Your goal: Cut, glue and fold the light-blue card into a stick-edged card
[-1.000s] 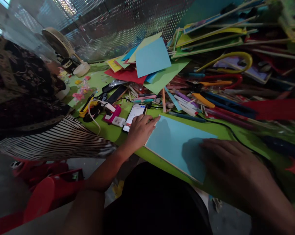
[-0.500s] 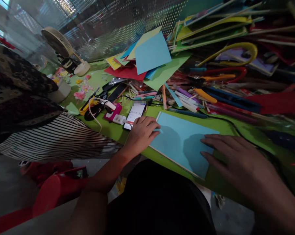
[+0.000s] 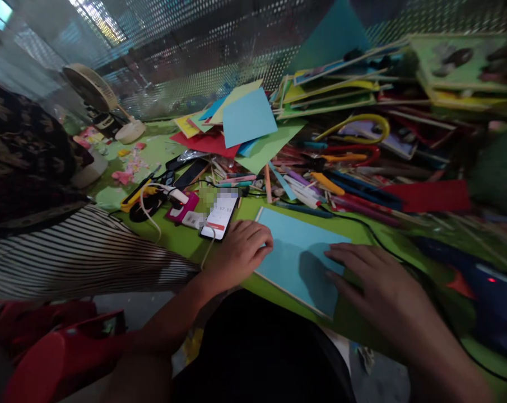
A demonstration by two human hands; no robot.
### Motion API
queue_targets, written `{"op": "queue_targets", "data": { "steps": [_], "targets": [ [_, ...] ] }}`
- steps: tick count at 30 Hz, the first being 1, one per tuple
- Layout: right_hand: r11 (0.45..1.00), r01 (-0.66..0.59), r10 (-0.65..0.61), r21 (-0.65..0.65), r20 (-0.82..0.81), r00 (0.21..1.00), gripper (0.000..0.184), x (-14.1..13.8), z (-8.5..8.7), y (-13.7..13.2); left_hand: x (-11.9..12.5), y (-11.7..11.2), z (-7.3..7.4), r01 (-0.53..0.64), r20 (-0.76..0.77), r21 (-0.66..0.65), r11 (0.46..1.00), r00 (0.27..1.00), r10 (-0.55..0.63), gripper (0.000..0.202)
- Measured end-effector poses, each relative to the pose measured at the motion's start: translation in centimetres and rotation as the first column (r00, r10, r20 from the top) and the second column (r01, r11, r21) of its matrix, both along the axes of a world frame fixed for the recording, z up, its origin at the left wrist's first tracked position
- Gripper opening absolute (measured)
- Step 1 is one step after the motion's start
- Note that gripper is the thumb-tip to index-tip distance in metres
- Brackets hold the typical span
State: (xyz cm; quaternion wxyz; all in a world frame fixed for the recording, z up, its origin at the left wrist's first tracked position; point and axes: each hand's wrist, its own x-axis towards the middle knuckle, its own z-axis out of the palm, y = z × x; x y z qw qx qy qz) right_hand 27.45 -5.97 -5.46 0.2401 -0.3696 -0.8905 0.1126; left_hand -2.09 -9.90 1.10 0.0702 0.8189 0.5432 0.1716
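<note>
A light blue paper sheet [image 3: 295,240] with pale strips along its left and front edges lies flat on the green table in front of me. My left hand [image 3: 247,246] rests at the sheet's left edge, fingers curled in and thumb against them; whatever they hold, if anything, is hidden. Over the sheet's right edge is my right hand [image 3: 375,280], its fingers stretched and apart, holding nothing. It casts a shadow on the paper. Just beyond my left hand lies a lit phone [image 3: 222,215] with a cable across it.
A blue glue gun [image 3: 488,291] with a red light lies at the right, its black cord crossing the table. Behind the sheet are scattered pens [image 3: 303,193], scissors, coloured papers [image 3: 249,117] and stick-framed pieces. A person in striped trousers [image 3: 89,252] is at the left, near a fan [image 3: 89,87].
The view has swung to the right, bringing the glue gun into sight. The fingers of my left hand have curled in. My right hand stays stretched over the sheet's right edge.
</note>
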Motion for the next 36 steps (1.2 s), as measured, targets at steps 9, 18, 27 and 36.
{"op": "queue_targets", "data": {
  "steps": [9,18,27,36],
  "targets": [
    [0.997,0.016,-0.013,0.073,-0.034,0.999,0.024,-0.3,0.6,0.1,-0.9,1.6,1.3,-0.090,0.201,0.189,0.978,0.978,0.051,0.010],
    [0.997,0.039,-0.034,0.064,-0.080,0.996,0.016,-0.5,1.0,0.5,-0.3,5.0,4.1,-0.006,0.084,0.209,0.978,0.996,-0.012,0.023],
    [0.998,0.055,-0.045,0.043,-0.198,0.979,0.035,-0.9,3.4,-0.5,-1.5,12.8,4.2,-0.040,-0.366,0.113,0.993,0.927,0.079,0.064],
    [0.998,0.044,-0.030,0.055,-0.233,0.972,0.034,-1.0,3.5,-0.5,-4.3,19.5,1.9,-0.159,-0.487,0.174,0.972,0.844,0.225,0.067]
  ]
}}
